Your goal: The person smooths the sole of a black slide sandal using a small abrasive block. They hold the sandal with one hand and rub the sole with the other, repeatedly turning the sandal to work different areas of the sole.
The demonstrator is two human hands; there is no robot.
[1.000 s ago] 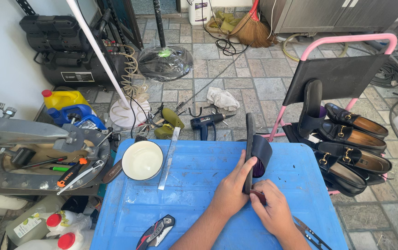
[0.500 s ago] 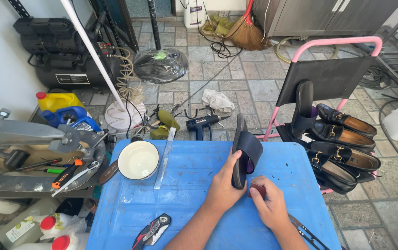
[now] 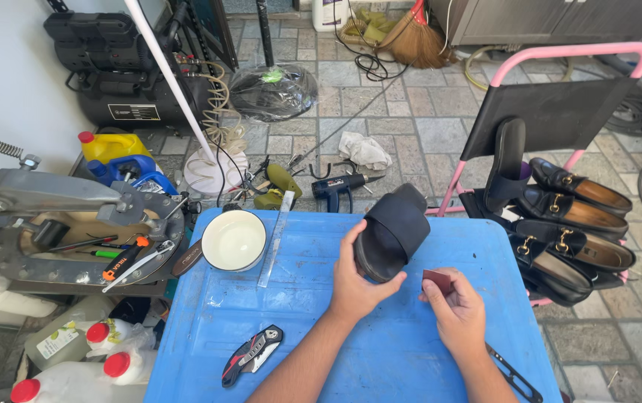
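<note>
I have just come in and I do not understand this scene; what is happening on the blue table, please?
A person works at a blue table. The left hand holds a black slide sandal tilted up, its sole facing the person. The right hand pinches a small dark reddish block beside the sandal, not touching it. On the table lie a white bowl, a clear ruler and a folding knife. Dark loafers sit on a pink rack to the right.

One sandal (image 3: 392, 231), one bowl (image 3: 233, 239), perhaps four loafers (image 3: 571, 216), three red-capped bottles (image 3: 104, 351).
</note>
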